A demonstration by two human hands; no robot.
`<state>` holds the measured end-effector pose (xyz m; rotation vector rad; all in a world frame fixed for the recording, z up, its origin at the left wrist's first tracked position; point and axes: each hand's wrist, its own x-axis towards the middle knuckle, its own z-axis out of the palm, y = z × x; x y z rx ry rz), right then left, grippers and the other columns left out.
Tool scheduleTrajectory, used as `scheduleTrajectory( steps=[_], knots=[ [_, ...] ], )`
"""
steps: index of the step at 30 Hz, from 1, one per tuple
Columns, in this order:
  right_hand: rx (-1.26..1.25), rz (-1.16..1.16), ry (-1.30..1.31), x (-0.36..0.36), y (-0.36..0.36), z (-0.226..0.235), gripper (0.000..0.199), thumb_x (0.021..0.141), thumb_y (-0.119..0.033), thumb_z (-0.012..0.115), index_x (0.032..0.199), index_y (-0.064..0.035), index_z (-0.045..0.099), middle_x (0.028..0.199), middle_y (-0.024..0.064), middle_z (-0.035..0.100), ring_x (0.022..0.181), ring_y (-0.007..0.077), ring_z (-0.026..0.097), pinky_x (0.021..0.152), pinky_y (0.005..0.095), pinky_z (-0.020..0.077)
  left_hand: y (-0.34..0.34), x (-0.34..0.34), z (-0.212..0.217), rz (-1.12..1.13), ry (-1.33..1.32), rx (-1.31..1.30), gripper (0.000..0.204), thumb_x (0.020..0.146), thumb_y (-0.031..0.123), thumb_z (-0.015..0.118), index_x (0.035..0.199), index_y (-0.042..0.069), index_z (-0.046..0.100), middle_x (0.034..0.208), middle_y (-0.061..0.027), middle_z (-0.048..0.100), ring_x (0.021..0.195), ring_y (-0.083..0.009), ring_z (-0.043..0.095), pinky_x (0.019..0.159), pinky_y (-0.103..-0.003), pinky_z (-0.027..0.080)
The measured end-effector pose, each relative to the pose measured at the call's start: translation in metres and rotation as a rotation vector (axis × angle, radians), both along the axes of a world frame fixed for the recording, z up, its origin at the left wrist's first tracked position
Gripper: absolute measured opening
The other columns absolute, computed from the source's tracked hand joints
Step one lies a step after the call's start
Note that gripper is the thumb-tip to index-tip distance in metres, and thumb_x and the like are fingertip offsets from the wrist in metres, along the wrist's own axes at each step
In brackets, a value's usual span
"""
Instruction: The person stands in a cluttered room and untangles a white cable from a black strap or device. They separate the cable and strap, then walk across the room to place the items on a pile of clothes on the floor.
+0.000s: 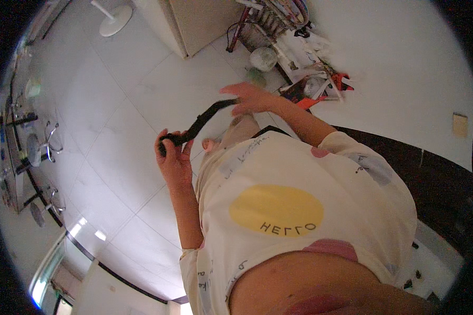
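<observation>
Strap (202,119), black and narrow, stretches between my two hands above the white tiled floor (115,136). It runs on a slant, its lower end to my left and its upper end to my right. My left hand (174,155) is closed around the lower end, fingers curled over a bunched, darker part of the strap, thumb on the near side. My right hand (252,98) pinches the upper end between thumb and fingers, with the other fingers spread loosely.

Both forearms come up from my body, which fills the lower middle of the view. I wear a cream shirt (299,199) with a yellow oval on the chest and pink patches. My bare foot (211,144) shows on the tiles just below the strap.

Beyond my right hand, on the floor by the wall, lies a heap of clutter (305,79): papers, cords, a round grey ball-like thing and something orange-red. A pale cabinet (199,21) stands past it. Far to my left, a metal rack (26,152) with hooks and round shapes curves along the edge of the view. A round white stand base (115,20) sits at the top left.
</observation>
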<state>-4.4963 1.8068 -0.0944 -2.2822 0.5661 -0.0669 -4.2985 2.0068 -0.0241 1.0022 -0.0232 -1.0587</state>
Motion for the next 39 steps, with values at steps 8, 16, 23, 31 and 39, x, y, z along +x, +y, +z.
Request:
scheduleTrajectory(
  steps=[8, 16, 23, 31, 39],
  knots=[
    [0.610, 0.149, -0.089, 0.029, 0.001, 0.031, 0.052, 0.073, -0.030, 0.068, 0.118, -0.0090, 0.049, 0.099, 0.0101, 0.059, 0.086, 0.0201, 0.056, 0.075, 0.0311, 0.0434, -0.088, -0.053, 0.002, -0.296, -0.251, 0.202, 0.022, 0.091, 0.007, 0.042, 0.111, 0.001, 0.047, 0.100, -0.0119, 0.053, 0.092, -0.0213, 0.055, 0.079, -0.032, 0.050],
    [0.839, 0.000, 0.070, -0.035, -0.066, 0.026, 0.029, 0.080, -0.023, 0.061, 0.101, -0.0039, 0.056, 0.072, 0.0023, 0.060, 0.056, 0.0088, 0.052, 0.052, 0.0252, 0.0425, -0.136, -0.090, -0.012, -0.292, -0.083, 0.222, 0.036, 0.091, 0.009, 0.042, 0.126, 0.002, 0.035, 0.117, -0.0177, 0.049, 0.102, -0.0237, 0.053, 0.081, -0.032, 0.048],
    [0.839, -0.108, 0.024, -0.112, -0.098, -0.022, 0.023, 0.083, -0.016, 0.057, 0.101, -0.0027, 0.055, 0.073, 0.0028, 0.057, 0.060, 0.0089, 0.052, 0.053, 0.0244, 0.0432, -0.164, -0.124, -0.037, -0.563, -0.118, 0.369, 0.041, 0.090, 0.010, 0.046, 0.128, 0.003, 0.033, 0.116, -0.0158, 0.050, 0.098, -0.0220, 0.055, 0.078, -0.030, 0.048],
    [0.942, -1.125, -0.139, -0.246, -0.131, -0.055, 0.030, 0.084, -0.012, 0.055, 0.108, 0.0049, 0.047, 0.076, 0.0060, 0.056, 0.063, 0.0118, 0.050, 0.058, 0.0262, 0.0429, -0.191, -0.149, -0.059, -0.620, -0.080, 0.412, 0.037, 0.088, 0.013, 0.050, 0.121, 0.001, 0.037, 0.107, -0.0172, 0.056, 0.087, -0.0200, 0.058, 0.076, -0.029, 0.048],
    [-0.161, -1.053, 0.353, -0.404, -0.196, -0.168, 0.029, 0.082, -0.013, 0.057, 0.106, 0.0005, 0.051, 0.074, 0.0098, 0.059, 0.056, 0.0178, 0.055, 0.055, 0.0301, 0.0443, -0.192, -0.155, -0.070, -0.560, 0.022, 0.524, 0.030, 0.088, 0.011, 0.049, 0.114, -0.001, 0.042, 0.099, -0.0154, 0.058, 0.084, -0.0189, 0.058, 0.073, -0.028, 0.048]
  ],
)
